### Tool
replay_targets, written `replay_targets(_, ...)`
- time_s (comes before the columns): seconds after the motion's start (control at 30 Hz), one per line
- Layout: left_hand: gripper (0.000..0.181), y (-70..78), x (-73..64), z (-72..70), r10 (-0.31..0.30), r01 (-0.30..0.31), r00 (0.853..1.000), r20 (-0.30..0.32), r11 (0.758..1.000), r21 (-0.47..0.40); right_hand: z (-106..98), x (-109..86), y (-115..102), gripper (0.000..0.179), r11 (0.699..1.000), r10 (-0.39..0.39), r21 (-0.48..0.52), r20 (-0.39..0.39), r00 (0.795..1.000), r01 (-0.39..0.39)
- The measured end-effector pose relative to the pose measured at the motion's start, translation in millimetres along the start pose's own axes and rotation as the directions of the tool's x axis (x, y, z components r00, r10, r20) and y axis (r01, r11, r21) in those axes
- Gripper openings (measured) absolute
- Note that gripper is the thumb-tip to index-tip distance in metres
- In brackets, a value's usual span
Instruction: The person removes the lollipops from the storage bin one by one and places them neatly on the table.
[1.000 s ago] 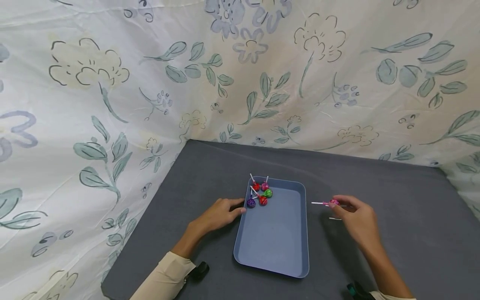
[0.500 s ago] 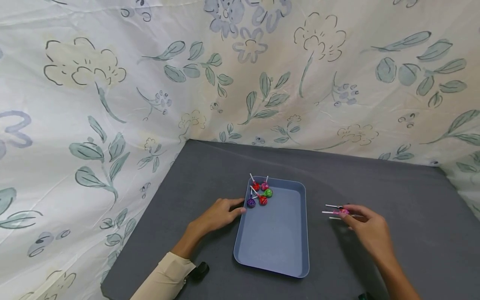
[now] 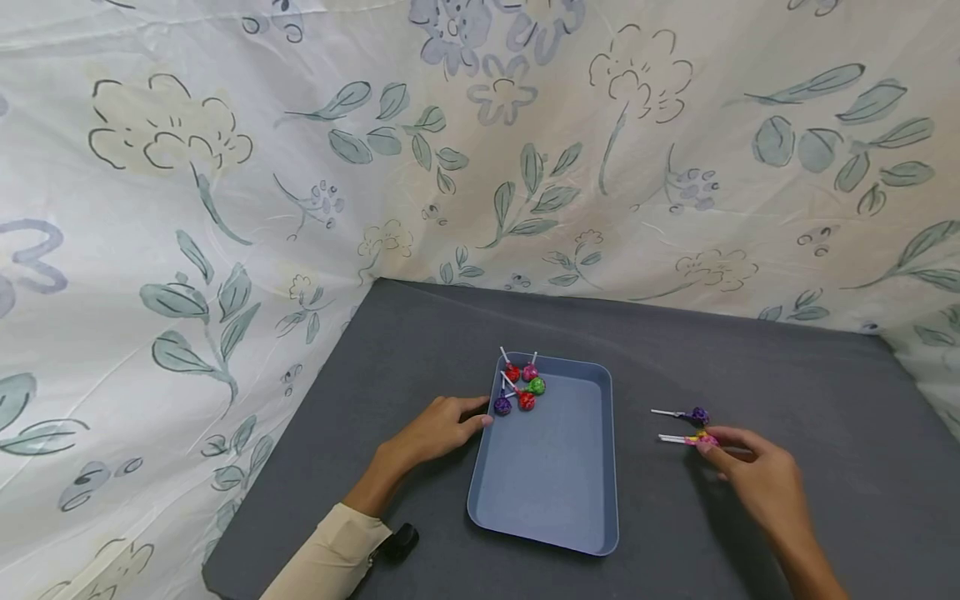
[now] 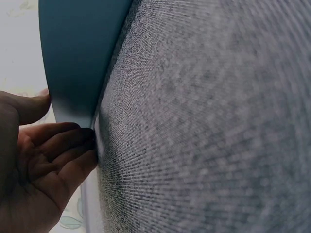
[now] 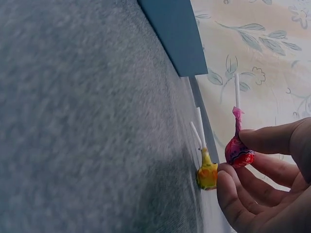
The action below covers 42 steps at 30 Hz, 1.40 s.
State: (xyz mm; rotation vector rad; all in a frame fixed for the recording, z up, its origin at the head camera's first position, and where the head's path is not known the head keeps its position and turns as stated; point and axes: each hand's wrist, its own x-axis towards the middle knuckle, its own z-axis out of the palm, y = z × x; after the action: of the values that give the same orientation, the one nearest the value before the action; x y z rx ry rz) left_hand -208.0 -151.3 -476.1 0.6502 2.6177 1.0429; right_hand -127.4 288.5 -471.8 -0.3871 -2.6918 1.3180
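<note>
Hangs at back and left as pale flower-printed fabric (image 3: 450, 208); spreads out below as a dark grey surface (image 3: 862, 433).

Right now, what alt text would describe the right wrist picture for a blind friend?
A person's right grip pinches a pink-and-red lollipop, its white stick pointing up the picture. Just left, a yellow lollipop lies on grey cloth, with a blue tray beyond.

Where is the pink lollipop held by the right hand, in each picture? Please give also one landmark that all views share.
Head: the pink lollipop is at lower right, in the right hand.
Left wrist: not in this picture.
Right wrist: right of centre, between thumb and fingers, stick upward.
Shared landmark: blue tray, lower centre in head, upper left in left wrist, top right of centre in right wrist.
</note>
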Motion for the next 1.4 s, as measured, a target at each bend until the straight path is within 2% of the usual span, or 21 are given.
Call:
replay_targets(0.17, 0.055, 0.4, -0.4, -0.3, -0.006, 0.006, 1.000, 0.002, 1.000, -0.001, -2, -0.6, 6, 0.045, 1.000, -0.004, -0.022, 0.004, 1.000, 0.005)
replay_targets(0.47, 0.056, 1.8, -0.6, 0.0, -0.020, 0.020, 1.000, 0.003, 1.000, 0.001, -6, 2.4, 14, 0.044, 0.995, 0.067, -0.076, 0.034, 0.997, -0.064)
replay_targets(0.73, 0.056, 2.2, 0.1, 0.6, -0.021, 0.021, 1.000, 0.006, 1.000, 0.014, -8, 2.6, 22, 0.040, 0.985, 0.016, -0.170, 0.060, 0.998, -0.005)
replay_targets(1.13, 0.056, 2.7, 0.1, 0.1, -0.024, 0.024, 1.000, 0.008, 1.000, 0.016, -6, 2.4, 25, 0.041, 0.990, -0.016, -0.143, 0.048, 0.999, 0.022)
replay_targets(1.4, 0.055, 2.3, 0.6, 0.2, -0.026, 0.026, 1.000, 0.007, 1.000, 0.016, -6, 3.2, 25, 0.045, 0.995, -0.005, -0.101, 0.063, 0.998, 0.012)
